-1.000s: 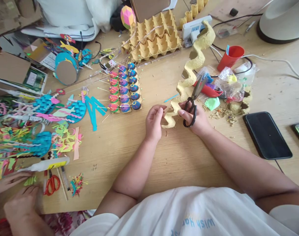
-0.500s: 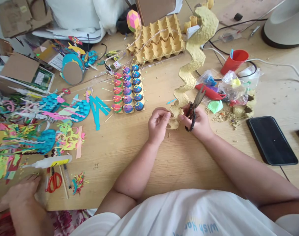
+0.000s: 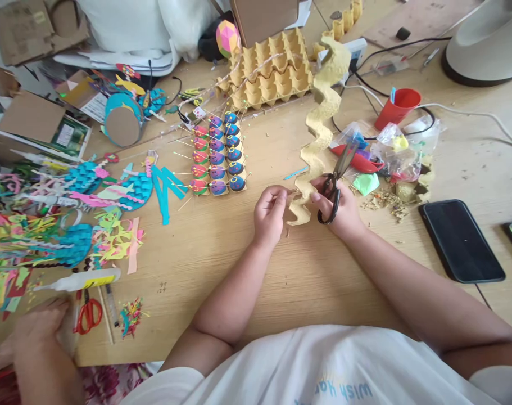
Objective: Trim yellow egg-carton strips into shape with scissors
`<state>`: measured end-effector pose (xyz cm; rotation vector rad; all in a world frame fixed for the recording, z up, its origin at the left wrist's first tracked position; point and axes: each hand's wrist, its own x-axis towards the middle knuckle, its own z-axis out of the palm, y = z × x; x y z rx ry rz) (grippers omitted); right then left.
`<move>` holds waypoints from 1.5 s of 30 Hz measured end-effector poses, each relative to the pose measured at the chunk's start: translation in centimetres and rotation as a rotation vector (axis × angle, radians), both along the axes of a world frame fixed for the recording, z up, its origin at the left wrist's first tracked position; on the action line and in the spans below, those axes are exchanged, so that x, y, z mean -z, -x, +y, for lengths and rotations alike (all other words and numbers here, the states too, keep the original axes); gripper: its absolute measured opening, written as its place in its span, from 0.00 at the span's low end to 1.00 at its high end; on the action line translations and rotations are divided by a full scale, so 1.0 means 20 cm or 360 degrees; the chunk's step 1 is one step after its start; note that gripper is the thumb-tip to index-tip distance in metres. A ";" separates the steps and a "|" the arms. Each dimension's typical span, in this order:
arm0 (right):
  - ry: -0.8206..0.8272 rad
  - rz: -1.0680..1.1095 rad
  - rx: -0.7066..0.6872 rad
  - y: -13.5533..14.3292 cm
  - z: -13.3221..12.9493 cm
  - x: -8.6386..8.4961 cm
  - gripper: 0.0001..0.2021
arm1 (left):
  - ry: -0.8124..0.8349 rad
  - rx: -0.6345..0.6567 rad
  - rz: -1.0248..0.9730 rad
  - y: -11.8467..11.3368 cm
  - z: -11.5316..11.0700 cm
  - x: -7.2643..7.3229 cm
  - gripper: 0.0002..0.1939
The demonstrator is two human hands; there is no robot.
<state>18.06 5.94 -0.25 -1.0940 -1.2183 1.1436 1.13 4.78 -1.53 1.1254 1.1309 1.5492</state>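
Observation:
A long wavy strip of yellow egg carton (image 3: 320,132) rises away from me, its near end between my hands. My left hand (image 3: 269,218) is closed in a pinch on the left edge of that near end. In my right hand (image 3: 345,212) are black-handled scissors (image 3: 334,197), blades parted and pointing up and away, beside the strip. My right thumb and fingertips reach the strip's right edge; whether they press on it I cannot tell. A thin blue strip (image 3: 295,173) lies on the table just beyond my left hand.
Painted egg-cup caterpillars (image 3: 217,157) with pins stand left of centre. An egg tray (image 3: 272,70) lies behind them. Bagged clay (image 3: 397,149), a red cup (image 3: 397,108) and a phone (image 3: 462,241) are at right. Paper crafts (image 3: 74,236) and another person's hand (image 3: 40,323) are at left.
The far end of the carton strip has swung down and slightly left, and its near end has turned between my fingers. My hands stay in nearly the same place.

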 end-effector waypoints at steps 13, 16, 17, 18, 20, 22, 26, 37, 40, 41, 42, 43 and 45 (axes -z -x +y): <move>-0.0082 -0.0113 -0.0001 0.01 -0.02 0.00 0.27 | -0.0373 0.0093 0.0509 0.02 -0.02 0.00 0.10; -0.0088 -0.0119 0.0010 0.01 -0.02 0.00 0.27 | -0.0448 0.0039 0.0594 0.01 -0.02 -0.01 0.08; -0.0086 -0.0121 0.0015 0.01 -0.02 0.00 0.26 | -0.0475 0.0022 0.0612 0.01 -0.02 -0.01 0.08; -0.0085 -0.0124 0.0019 0.01 -0.02 0.00 0.26 | -0.0497 0.0003 0.0622 0.01 -0.02 -0.02 0.07; -0.0081 -0.0134 0.0028 0.01 -0.02 0.00 0.26 | -0.0515 -0.0024 0.0614 0.01 -0.02 -0.02 0.07; -0.0074 -0.0142 0.0044 0.01 -0.02 0.00 0.27 | -0.0480 -0.0020 0.0565 0.01 -0.03 -0.02 0.09; -0.0031 -0.0120 0.0047 0.01 -0.02 -0.01 0.29 | -0.0310 0.0077 0.0363 0.01 -0.03 -0.02 0.12; -0.0082 -0.0224 0.0089 0.00 0.00 0.00 0.29 | -0.0138 0.0257 0.0203 0.00 -0.03 -0.03 0.15; -0.0208 -0.0466 0.0102 0.00 0.00 0.03 0.24 | -0.0268 0.0060 0.0307 0.01 -0.02 -0.01 0.13; -0.0266 -0.0595 0.0116 0.00 0.00 0.04 0.22 | -0.0285 -0.0011 0.0345 0.02 -0.02 0.00 0.13; -0.0335 -0.0737 0.0135 0.00 0.00 0.05 0.20 | -0.0280 -0.0070 0.0382 0.02 -0.02 0.01 0.13; -0.0415 -0.0877 0.0160 0.00 0.00 0.06 0.19 | -0.0256 -0.0111 0.0417 0.03 -0.01 0.01 0.14; -0.0575 -0.1104 0.0203 0.00 -0.01 0.07 0.17 | -0.0223 -0.0164 0.0475 0.04 -0.01 0.03 0.15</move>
